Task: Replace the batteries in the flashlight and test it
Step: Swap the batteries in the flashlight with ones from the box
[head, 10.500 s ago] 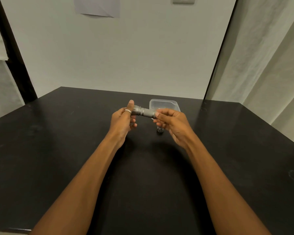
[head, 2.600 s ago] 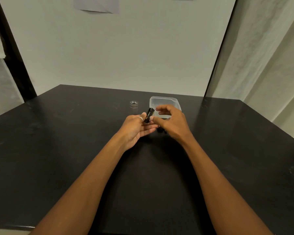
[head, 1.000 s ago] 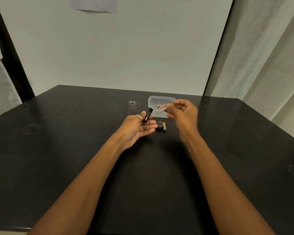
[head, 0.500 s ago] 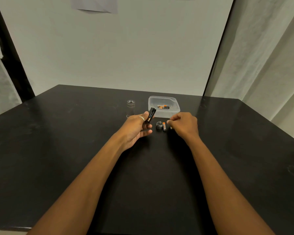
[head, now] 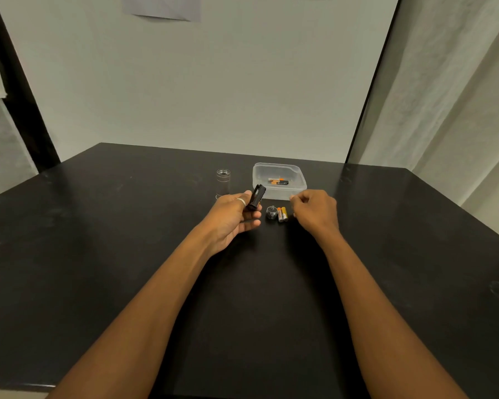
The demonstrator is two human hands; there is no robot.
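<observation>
**A:** There's a change just in front of the plastic container. A second ago we counted one cell there. Now two loose batteries lie side by side on the table, right against the tail cap, which sits spring-up.

**B:** And the right hand has let go. It hangs in front of the container's right corner, just right of that pair. The fingers are loosely curled and we see nothing in them.

**A:** The left hand?

**B:** It's grasping the black battery holder between thumb and fingers. The holder is tilted, off the table, at the container's front-left corner. Its slots look bare from here, though we can't see every side.

**A:** The flashlight body stands upright to the left of the container, threaded mouth up, with neither hand on it. A few boxed batteries remain inside the container.

**B:** So we judge we're in the middle of the swap, with cells being laid out within reach of the holder. We can't tell fresh from spent by looking.

**A:** Loading the holder looks like the next job, and polarity is the thing to watch. After that the holder goes into the body and the cap screws on. Only then do we get to the test.
</observation>
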